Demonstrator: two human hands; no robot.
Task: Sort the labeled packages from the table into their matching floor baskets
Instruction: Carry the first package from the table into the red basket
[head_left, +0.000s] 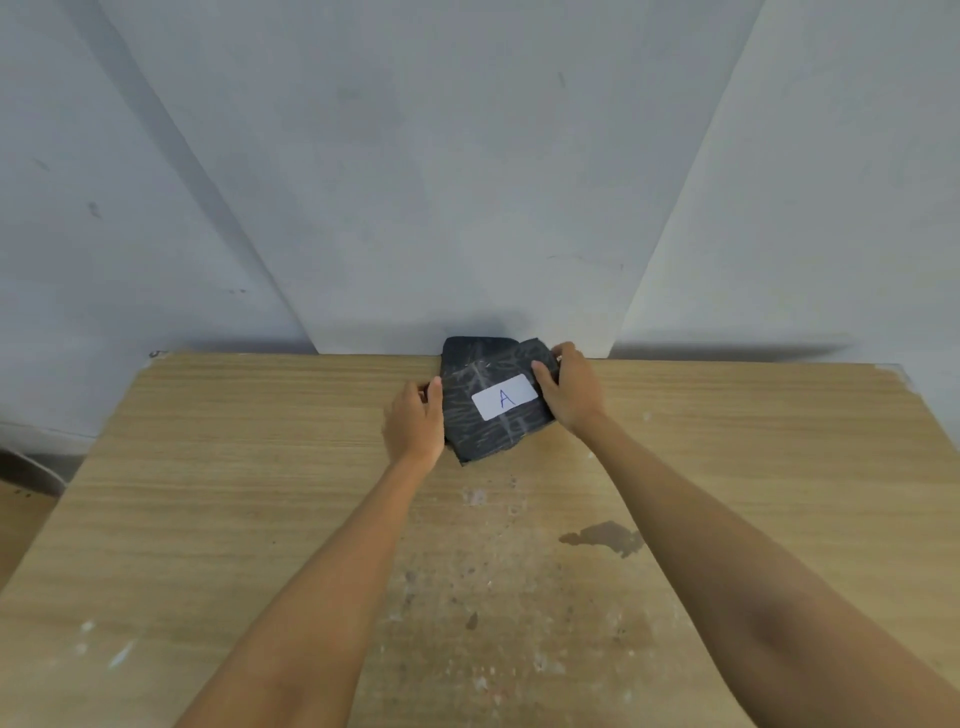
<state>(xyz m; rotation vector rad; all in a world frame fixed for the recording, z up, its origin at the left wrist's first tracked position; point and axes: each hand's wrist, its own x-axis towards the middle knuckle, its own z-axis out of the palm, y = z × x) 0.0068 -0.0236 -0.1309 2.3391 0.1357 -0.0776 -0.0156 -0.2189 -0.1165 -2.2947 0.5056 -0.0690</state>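
Note:
A flat black package (480, 434) with a white label marked "A" (504, 397) lies at the far middle of the wooden table (234, 493), close to the wall. A second black package (475, 351) shows from under it at the back. My left hand (415, 423) grips the top package's left edge with the thumb on top. My right hand (569, 392) grips its right edge, thumb on the upper face. No floor baskets are in view.
A pale wall (467, 182) rises directly behind the table's far edge. The tabletop near me carries paint specks and a dark stain (605, 538). A strip of floor (21, 499) shows past the table's left edge.

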